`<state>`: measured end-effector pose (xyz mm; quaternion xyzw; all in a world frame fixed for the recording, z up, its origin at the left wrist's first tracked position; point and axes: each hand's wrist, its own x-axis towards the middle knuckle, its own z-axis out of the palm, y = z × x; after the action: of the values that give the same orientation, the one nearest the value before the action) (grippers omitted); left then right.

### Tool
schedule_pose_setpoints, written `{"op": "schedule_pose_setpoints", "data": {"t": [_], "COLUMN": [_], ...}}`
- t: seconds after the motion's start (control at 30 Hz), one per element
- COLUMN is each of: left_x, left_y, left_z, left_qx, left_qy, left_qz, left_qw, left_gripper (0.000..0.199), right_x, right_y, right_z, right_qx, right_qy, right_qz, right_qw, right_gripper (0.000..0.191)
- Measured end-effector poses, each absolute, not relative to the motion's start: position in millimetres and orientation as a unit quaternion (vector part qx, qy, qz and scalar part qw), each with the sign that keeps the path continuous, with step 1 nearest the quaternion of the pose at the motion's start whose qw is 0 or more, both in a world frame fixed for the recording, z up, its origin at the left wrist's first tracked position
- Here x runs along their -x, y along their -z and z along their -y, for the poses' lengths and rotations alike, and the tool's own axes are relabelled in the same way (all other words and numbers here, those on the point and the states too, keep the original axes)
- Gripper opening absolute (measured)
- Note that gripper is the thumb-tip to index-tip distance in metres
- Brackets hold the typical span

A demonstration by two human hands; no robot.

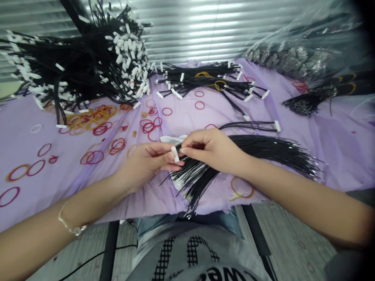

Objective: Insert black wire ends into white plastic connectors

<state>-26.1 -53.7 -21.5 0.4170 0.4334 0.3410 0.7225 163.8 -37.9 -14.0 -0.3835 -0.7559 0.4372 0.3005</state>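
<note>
Left hand [148, 164] has a white tab [175, 154] pinched tight, and right hand [212, 148] is closed on a black wire bunch [258, 150] right beside it, near the front edge of the purple cloth [43, 136]. Red rubber bands [99, 128] lie loose to the left, a tabbed wire pile [88, 58] sits at the far left corner, and a clear bag [304, 43] of shiny stuff sits far right.

Bright, even light comes from the far side through the slatted blind [187, 31], which glares almost white (the plastic bag [304, 43] at far right catches it too). The shadow under the left hand [143, 164] stays soft on the lilac cloth [55, 144]. Wide-lens bending curves the edges, and the far right corner falls black.
</note>
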Motion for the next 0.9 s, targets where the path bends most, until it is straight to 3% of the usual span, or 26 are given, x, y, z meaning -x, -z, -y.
{"op": "schedule_pose_setpoints", "data": {"t": [0.2, 0.63, 0.9], "left_x": [23, 24, 25], "left_y": [25, 31, 32], "left_z": [48, 47, 44], "left_qx": [-0.388, -0.404, -0.432], "left_qy": [-0.389, -0.361, -0.346], "left_qz": [-0.387, -0.401, -0.387], "left_qw": [0.741, 0.739, 0.738], "left_gripper": [0.020, 0.010, 0.014], "right_x": [-162, -157, -159], "right_y": [20, 24, 25], "right_z": [32, 42, 39], "right_qx": [0.385, 0.397, 0.345], "right_qy": [-0.443, -0.331, -0.291], "right_qz": [0.742, 0.785, 0.819], "right_qw": [0.324, 0.340, 0.355], "right_gripper": [0.014, 0.014, 0.013]}}
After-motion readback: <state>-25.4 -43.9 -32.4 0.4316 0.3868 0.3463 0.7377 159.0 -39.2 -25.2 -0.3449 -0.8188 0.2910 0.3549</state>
